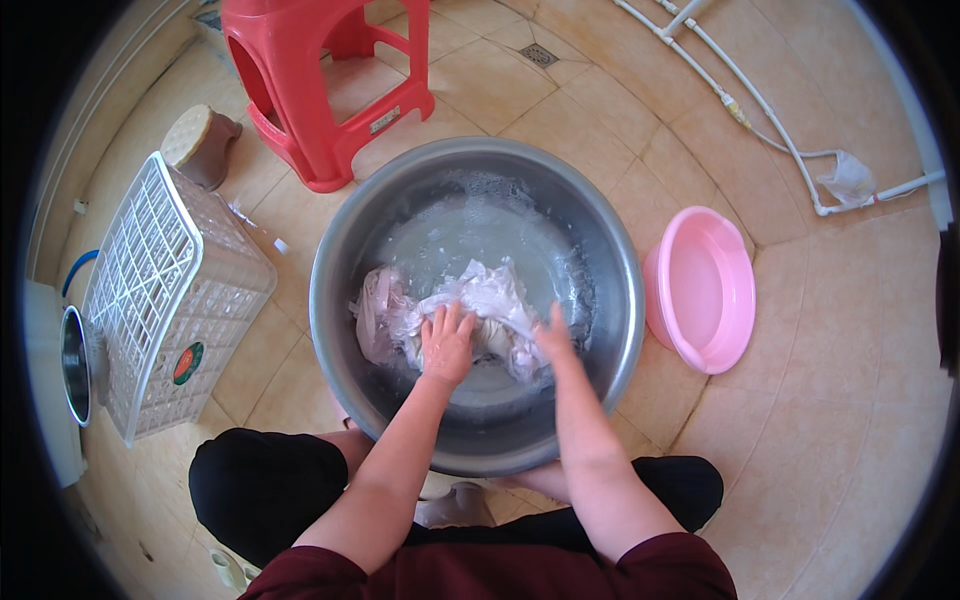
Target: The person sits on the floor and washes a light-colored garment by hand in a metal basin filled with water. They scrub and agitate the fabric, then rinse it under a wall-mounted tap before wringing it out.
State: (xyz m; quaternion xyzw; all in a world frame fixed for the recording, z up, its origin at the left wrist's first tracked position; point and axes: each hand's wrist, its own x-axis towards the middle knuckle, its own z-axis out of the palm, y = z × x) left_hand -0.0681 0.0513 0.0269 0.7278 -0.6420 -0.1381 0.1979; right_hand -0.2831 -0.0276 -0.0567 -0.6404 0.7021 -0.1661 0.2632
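A large grey metal basin [339, 225] stands before me with soapy water [450, 225] in it. Wet, pale pink-white fabric [487, 289] lies bunched across the water, with a pinker bundle [379, 315] at its left end. My left hand [448, 349] rests palm down on the fabric, fingers apart. At the right end of the fabric is my right hand [553, 336], blurred; whether it grips the cloth is hidden. A beige patch [493, 337] shows in the fabric between the hands.
A pink plastic tub [660, 300] stands right of the basin. On the left are a white plastic basket [225, 300] and a metal bowl [76, 366]. Beyond stand a red plastic stool [300, 90] and a small low stool [214, 150]. White pipes [787, 139] run along the upper right wall.
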